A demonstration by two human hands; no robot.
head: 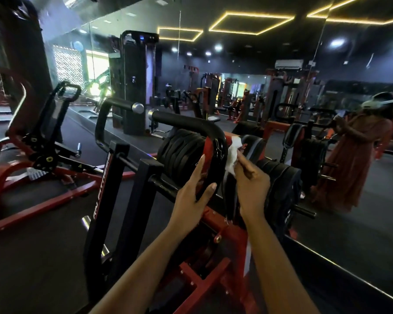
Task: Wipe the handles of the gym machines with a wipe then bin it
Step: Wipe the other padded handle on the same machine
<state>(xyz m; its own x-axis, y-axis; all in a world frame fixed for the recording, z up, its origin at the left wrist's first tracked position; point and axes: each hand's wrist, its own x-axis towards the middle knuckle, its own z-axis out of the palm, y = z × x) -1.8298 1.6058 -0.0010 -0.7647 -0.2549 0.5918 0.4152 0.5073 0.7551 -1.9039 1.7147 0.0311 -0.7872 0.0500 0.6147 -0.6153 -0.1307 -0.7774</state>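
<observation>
My right hand (252, 184) pinches a white wipe (232, 157). The fingers are curled round its lower part, and the crumpled upper part stands above the fingertips. The wipe lies against the right side of the black padded handle (191, 122), at the point where that bar bends downward toward the red frame (213, 275) of the machine; wipe and handle are touching. The wipe sits above and slightly left of my right hand, between it and the handle's bend. My left hand (194, 193) is spread, fingers straight and thumb apart. It is laid on the rim of the nearest of the black weight plates (179, 152), which are stacked on a horizontal peg just below the handle; it holds nothing. The two hands are near one another, the left lower than the wipe and to its left, not touching it. A second black handle (116, 104) with a silver end cap arches to the left, well apart from both hands. A black upright post (104, 177) with white lettering stands left of the plates. A mirror (361, 234) runs along the right, just beside the machine, and reflects a person in a long garment.
</observation>
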